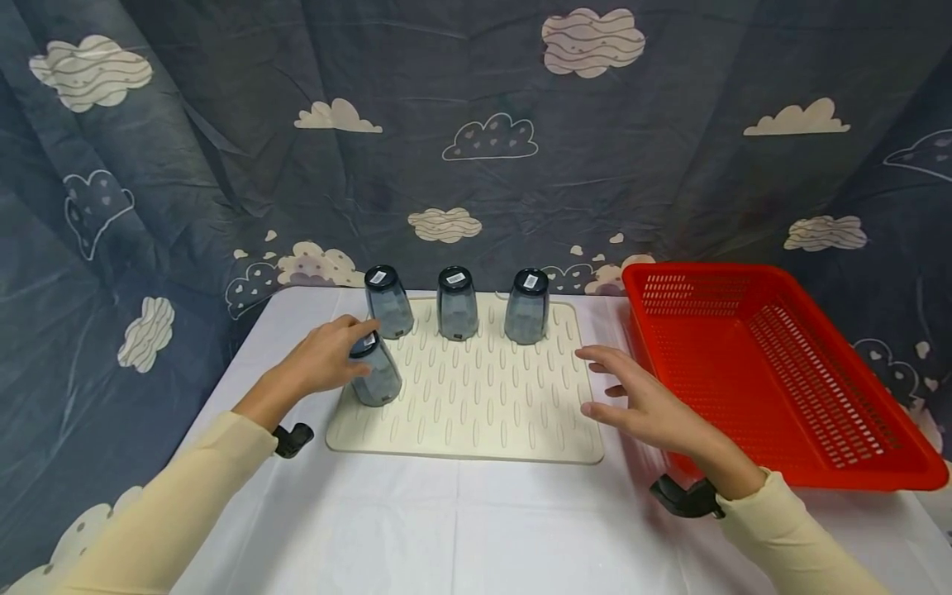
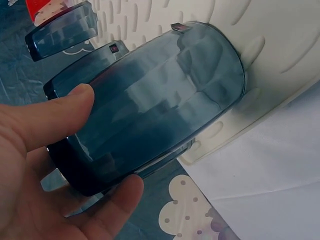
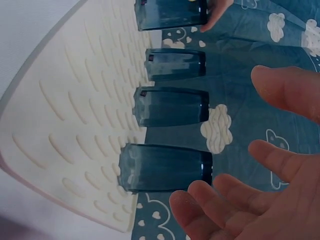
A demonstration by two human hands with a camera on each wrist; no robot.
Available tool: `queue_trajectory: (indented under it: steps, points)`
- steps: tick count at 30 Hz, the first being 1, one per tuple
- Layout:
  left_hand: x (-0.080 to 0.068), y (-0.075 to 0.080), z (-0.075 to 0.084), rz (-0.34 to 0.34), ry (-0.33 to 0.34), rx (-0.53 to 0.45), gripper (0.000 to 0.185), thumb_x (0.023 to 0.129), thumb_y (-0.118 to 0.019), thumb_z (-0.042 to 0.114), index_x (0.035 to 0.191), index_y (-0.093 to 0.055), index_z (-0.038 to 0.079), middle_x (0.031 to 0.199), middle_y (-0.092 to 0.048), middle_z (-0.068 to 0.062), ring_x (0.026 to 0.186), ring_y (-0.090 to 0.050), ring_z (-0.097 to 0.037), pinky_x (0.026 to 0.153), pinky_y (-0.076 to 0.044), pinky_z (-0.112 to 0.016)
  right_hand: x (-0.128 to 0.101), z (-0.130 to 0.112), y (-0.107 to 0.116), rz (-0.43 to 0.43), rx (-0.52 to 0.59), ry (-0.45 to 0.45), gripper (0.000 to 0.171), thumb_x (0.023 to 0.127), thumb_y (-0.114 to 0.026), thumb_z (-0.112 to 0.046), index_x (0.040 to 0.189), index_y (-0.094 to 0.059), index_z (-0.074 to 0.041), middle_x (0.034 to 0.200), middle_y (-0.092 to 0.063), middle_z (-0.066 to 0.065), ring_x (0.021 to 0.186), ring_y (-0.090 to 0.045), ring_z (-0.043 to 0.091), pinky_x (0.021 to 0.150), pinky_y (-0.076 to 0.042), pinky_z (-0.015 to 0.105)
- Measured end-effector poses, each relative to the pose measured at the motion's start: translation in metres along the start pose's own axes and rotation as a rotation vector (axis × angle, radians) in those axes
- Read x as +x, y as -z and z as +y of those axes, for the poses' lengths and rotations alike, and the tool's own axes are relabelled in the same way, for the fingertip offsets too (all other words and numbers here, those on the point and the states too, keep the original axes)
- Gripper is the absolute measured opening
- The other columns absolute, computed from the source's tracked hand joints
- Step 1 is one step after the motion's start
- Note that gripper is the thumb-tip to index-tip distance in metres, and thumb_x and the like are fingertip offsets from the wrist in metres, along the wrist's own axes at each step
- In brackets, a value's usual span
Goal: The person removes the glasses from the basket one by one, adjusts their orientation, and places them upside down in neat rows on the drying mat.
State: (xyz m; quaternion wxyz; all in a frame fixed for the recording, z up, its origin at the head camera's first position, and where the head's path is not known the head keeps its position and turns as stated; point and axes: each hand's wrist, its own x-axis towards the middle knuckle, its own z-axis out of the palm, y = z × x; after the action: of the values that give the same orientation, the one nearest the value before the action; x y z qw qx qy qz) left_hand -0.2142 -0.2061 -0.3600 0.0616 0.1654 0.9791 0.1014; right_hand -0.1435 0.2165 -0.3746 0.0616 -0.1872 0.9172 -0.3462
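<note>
Several dark blue glasses stand upside down on a cream ribbed drying mat (image 1: 476, 413). My left hand (image 1: 327, 357) grips the front-left glass (image 1: 376, 376) from the top, thumb and fingers round its base; the left wrist view shows that glass (image 2: 150, 105) with its rim on the mat (image 2: 280, 30). Three more glasses (image 1: 387, 301), (image 1: 457, 302), (image 1: 526, 306) line the mat's far edge. My right hand (image 1: 640, 397) hovers open over the mat's right edge, holding nothing; its fingers (image 3: 280, 165) are spread, with the nearest glass (image 3: 165, 167) beyond them.
A red perforated plastic basket (image 1: 773, 372) sits on the white table (image 1: 446, 529) right of the mat. A blue cloth with cloud prints (image 1: 476, 124) hangs behind and around the table.
</note>
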Motion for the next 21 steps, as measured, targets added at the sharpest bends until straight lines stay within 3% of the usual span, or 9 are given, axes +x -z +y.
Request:
queue_trajectory:
  steps: [14, 21]
  points:
    - [-0.0066, -0.0038, 0.001, -0.031, 0.058, -0.014, 0.075, 0.089, -0.072, 0.02, 0.154, -0.036, 0.013, 0.147, -0.045, -0.024, 0.128, -0.051, -0.043, 0.098, -0.05, -0.058, -0.004, -0.0014, -0.0049, -0.008, 0.047, -0.021, 0.077, 0.085, -0.076, -0.032, 0.15, -0.037, -0.013, 0.152, -0.039, 0.019, 0.129, -0.05, 0.043, 0.092, -0.055, 0.058]
    - [-0.0093, -0.0052, 0.002, 0.048, 0.088, -0.047, 0.082, 0.09, -0.069, 0.033, 0.154, -0.029, 0.001, 0.154, -0.037, -0.027, 0.134, -0.043, -0.052, 0.105, -0.041, -0.067, -0.0041, -0.0028, -0.0022, -0.005, 0.065, -0.011, 0.076, 0.086, -0.075, -0.032, 0.15, -0.037, -0.016, 0.153, -0.039, 0.017, 0.127, -0.051, 0.041, 0.094, -0.055, 0.058]
